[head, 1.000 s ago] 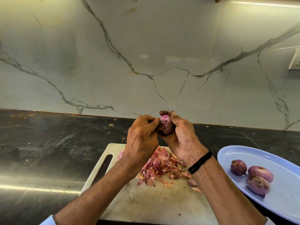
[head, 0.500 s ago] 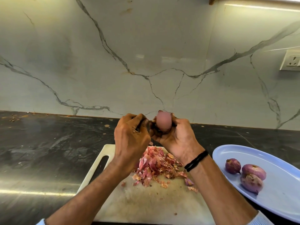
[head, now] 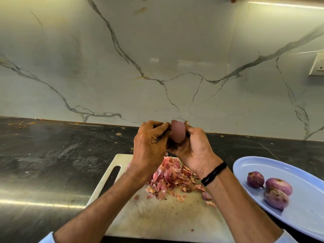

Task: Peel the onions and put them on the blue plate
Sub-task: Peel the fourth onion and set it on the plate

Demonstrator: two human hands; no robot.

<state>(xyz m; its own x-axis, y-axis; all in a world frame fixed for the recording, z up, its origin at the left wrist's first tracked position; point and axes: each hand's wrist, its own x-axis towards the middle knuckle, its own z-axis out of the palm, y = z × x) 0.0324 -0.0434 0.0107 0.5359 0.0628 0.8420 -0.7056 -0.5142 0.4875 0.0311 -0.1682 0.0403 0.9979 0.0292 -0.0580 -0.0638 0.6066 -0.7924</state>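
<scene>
I hold a small pinkish onion [head: 178,131] up above the white cutting board [head: 166,220], between both hands. My right hand [head: 192,148] cups it from below and the right, with thumb and fingers curled round it. My left hand [head: 150,142] has its fingers curled, their tips pinching at the onion's left side. The onion is blurred, so its skin is hard to judge. The blue plate [head: 263,162] lies at the right and carries three peeled onions [head: 278,186] close together.
A heap of pink onion peel [head: 171,178] lies on the board under my hands. The board and the plate rest on a dark counter [head: 52,155] in front of a marble wall. A wall socket [head: 317,65] is at the far right.
My left hand, a little apart from the onion half a second ago, is back against its left side. The onion has turned in my right hand, and both hands stay at about the same height.
</scene>
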